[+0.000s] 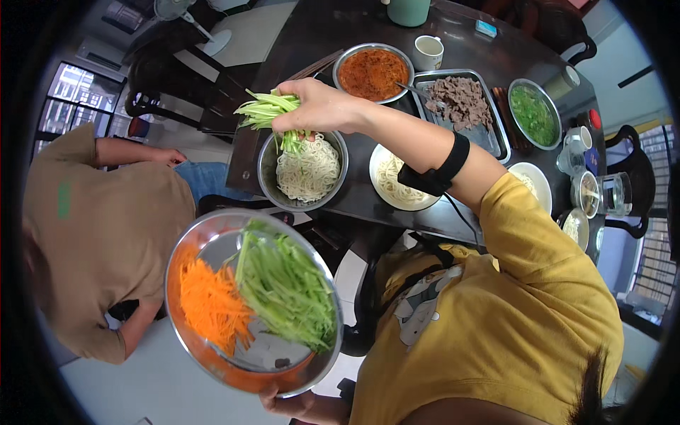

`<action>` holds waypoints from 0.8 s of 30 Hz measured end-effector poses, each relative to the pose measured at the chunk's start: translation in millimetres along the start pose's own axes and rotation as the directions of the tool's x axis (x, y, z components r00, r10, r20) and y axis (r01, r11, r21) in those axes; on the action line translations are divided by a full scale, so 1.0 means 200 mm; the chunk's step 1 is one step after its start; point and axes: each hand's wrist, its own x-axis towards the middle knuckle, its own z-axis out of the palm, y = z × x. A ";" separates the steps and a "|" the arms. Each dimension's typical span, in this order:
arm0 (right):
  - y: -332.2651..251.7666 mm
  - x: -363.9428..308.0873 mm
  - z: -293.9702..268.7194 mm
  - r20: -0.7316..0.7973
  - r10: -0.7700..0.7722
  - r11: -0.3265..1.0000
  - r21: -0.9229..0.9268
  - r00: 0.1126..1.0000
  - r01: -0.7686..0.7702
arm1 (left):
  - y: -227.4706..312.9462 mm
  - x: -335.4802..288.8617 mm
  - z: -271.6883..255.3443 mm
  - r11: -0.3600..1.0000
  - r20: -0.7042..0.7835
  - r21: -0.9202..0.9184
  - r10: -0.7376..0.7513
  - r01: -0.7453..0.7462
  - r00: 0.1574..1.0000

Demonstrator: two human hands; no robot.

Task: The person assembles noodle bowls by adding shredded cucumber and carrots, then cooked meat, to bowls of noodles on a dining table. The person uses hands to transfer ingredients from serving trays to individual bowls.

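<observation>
My left hand (289,402) grips the near rim of a wide steel bowl (185,340), which is tilted away from the table. Inside it, orange shredded carrot (211,301) lies on the left and green shredded cucumber (287,287) on the right. My right hand (315,106) is closed around a bunch of cucumber shreds (265,108), above a steel bowl of noodles (308,170) at the table's edge. Some green shreds hang from beneath the fingers over the noodles. A white bowl of noodles (400,177) sits to the right, partly behind my right forearm.
Across the dark table (312,35) stand a bowl of red sauce (374,74), a mug (428,52), a tray of sliced meat (460,103), a bowl of chopped greens (535,113) and several glasses and bowls. A person in brown (106,234) sits close on the left.
</observation>
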 end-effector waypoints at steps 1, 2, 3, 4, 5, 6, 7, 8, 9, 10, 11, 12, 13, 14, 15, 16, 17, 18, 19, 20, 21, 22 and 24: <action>0.02 0.03 0.00 0.000 0.018 1.000 -0.009 1.000 -0.018 | 0.05 0.01 0.04 0.994 -0.026 -0.090 -0.066 0.064 0.997; 0.04 0.05 0.01 -0.015 0.006 1.000 0.025 1.000 -0.005 | 0.05 0.03 0.04 0.995 -0.069 -0.096 -0.015 0.008 0.998; 0.06 0.06 0.01 -0.020 0.011 0.999 0.030 1.000 -0.010 | 0.03 0.06 0.03 0.993 -0.086 -0.118 0.004 -0.014 0.996; 0.09 0.08 0.01 -0.023 0.016 0.999 0.035 1.000 -0.015 | 0.02 0.09 0.02 0.990 -0.102 -0.139 0.023 -0.037 0.994; 0.12 0.10 0.02 -0.025 0.020 0.999 0.039 0.999 -0.019 | 0.01 0.12 0.01 0.983 -0.089 -0.182 0.011 -0.027 0.996; 0.15 0.12 0.02 -0.022 0.042 0.999 -0.009 0.999 -0.042 | 0.01 0.15 -0.02 0.976 -0.079 -0.217 -0.004 -0.013 0.997; 0.19 0.14 0.03 -0.035 0.044 0.992 -0.115 0.998 -0.048 | 0.00 0.17 -0.04 0.972 -0.084 -0.233 -0.008 -0.012 0.996; 0.22 0.16 0.04 -0.052 0.036 0.973 -0.228 0.998 -0.047 | -0.02 0.18 -0.04 0.970 -0.086 -0.244 -0.004 -0.017 0.996; 0.25 0.17 0.05 -0.067 0.025 0.940 -0.337 0.997 -0.047 | -0.02 0.19 -0.04 0.968 -0.094 -0.251 -0.004 -0.020 0.996; 0.28 0.18 0.07 -0.075 0.014 0.904 -0.426 0.997 -0.045 | -0.03 0.20 -0.05 0.968 -0.103 -0.249 0.007 -0.033 0.995; 0.43 0.25 0.07 -0.032 -0.249 0.724 -0.670 0.968 0.163 | -0.04 0.20 -0.05 0.966 -0.107 -0.256 0.008 -0.035 0.994; 0.51 0.29 0.07 0.000 -0.217 0.679 -0.718 0.976 0.151 | -0.04 0.22 -0.05 0.967 -0.105 -0.251 0.013 -0.039 0.994; 0.57 0.32 0.09 0.041 -0.185 0.627 -0.765 0.982 0.150 | -0.05 0.22 -0.06 0.965 -0.107 -0.257 0.022 -0.049 0.994; 0.63 0.33 0.08 0.028 -0.072 0.593 -0.802 0.997 0.066 | -0.05 0.25 -0.04 0.966 -0.092 -0.254 0.022 -0.045 0.995; 0.76 0.37 0.05 0.063 -0.042 0.525 -0.848 0.997 0.076 | -0.04 0.27 -0.03 0.965 -0.069 -0.257 0.028 -0.045 0.997; 0.84 0.38 0.05 0.046 0.005 0.435 -0.899 0.999 0.039 | -0.05 0.30 -0.01 0.965 -0.051 -0.259 0.028 -0.040 0.998; 0.88 0.38 0.06 0.021 0.054 0.342 -0.940 0.998 0.002 | -0.06 0.32 0.01 0.968 -0.035 -0.246 0.038 -0.045 0.999; 0.86 0.37 0.08 -0.003 0.097 0.357 -0.933 0.995 -0.037 | -0.06 0.34 0.05 0.974 -0.026 -0.219 0.054 -0.059 0.998; 0.80 0.33 0.12 -0.042 0.147 0.354 -0.931 0.988 -0.092 | -0.08 0.35 0.07 0.978 -0.014 -0.197 0.066 -0.067 0.998; 0.69 0.31 0.18 -0.005 0.241 0.336 -0.938 0.970 -0.089 | -0.08 0.35 0.12 0.986 -0.001 -0.129 0.111 -0.110 0.994; 0.58 0.25 0.24 0.022 0.299 0.291 -0.954 0.954 -0.069 | -0.09 0.34 0.16 0.986 0.024 -0.063 0.154 -0.152 0.988; 0.46 0.16 0.31 -0.080 0.347 0.282 -0.941 0.934 -0.185 | -0.11 0.32 0.19 0.981 0.057 -0.004 0.193 -0.193 0.980; 0.56 0.25 0.47 -0.109 0.170 0.136 -0.982 0.979 -0.133 | -0.15 0.30 0.31 0.969 0.198 0.080 0.213 -0.232 0.957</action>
